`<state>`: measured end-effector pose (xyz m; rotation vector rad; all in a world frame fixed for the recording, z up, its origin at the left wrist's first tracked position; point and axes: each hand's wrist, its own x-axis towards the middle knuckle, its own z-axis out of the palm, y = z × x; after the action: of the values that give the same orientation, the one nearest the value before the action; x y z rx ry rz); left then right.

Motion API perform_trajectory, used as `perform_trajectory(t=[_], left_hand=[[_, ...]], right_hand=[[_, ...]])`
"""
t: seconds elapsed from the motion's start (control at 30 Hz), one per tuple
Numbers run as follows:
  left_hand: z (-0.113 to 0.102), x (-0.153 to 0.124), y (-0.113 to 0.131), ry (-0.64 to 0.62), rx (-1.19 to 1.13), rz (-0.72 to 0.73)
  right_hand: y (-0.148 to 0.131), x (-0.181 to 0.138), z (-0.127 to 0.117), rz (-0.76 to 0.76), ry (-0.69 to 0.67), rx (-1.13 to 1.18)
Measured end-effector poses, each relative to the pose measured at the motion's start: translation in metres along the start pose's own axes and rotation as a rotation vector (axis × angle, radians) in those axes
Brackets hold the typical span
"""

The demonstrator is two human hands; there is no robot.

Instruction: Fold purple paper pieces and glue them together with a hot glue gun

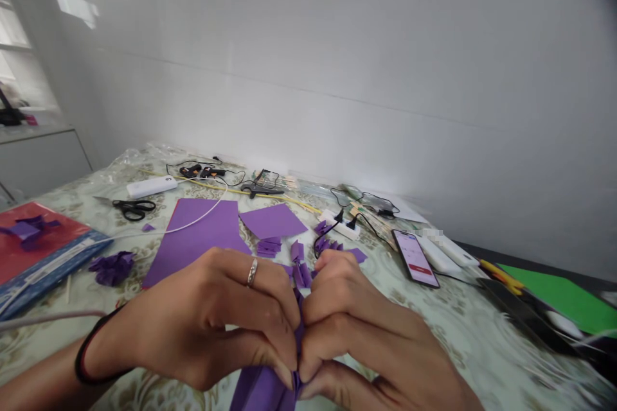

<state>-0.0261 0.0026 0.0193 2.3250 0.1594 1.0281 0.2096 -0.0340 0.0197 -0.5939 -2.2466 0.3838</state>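
Purple paper (263,388) sits low in front of the person, pinched tight by the fingers of both hands. The left hand (212,327) wears a ring, and the right hand (364,327) is right beside it. Past them on the counter (460,324) lie a big purple sheet (202,228), little folded bits (301,266), black scissors (135,207) and a phone (415,258).

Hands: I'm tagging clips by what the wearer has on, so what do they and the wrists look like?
The left hand wears a silver-coloured ring, and its wrist a thin black band with a reddish edge. The right hand shows no ring on its visible fingers. No sleeves are in view.
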Motion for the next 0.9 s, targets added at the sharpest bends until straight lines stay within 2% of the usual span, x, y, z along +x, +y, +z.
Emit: perform_trajectory(t=[0.27, 0.43, 0.9], left_hand=[[0.0, 0.002, 0.003, 0.026, 0.003, 0.018], [0.0, 0.0, 0.0, -0.008, -0.016, 0.014], [-0.004, 0.0, 0.002, -0.056, 0.023, -0.001]], right_hand=[[0.0, 0.004, 0.0, -0.012, 0.051, 0.002], [0.005, 0.006, -0.002, -0.097, 0.094, -0.039], [0.01, 0.007, -0.007, -0.153, 0.026, -0.037]])
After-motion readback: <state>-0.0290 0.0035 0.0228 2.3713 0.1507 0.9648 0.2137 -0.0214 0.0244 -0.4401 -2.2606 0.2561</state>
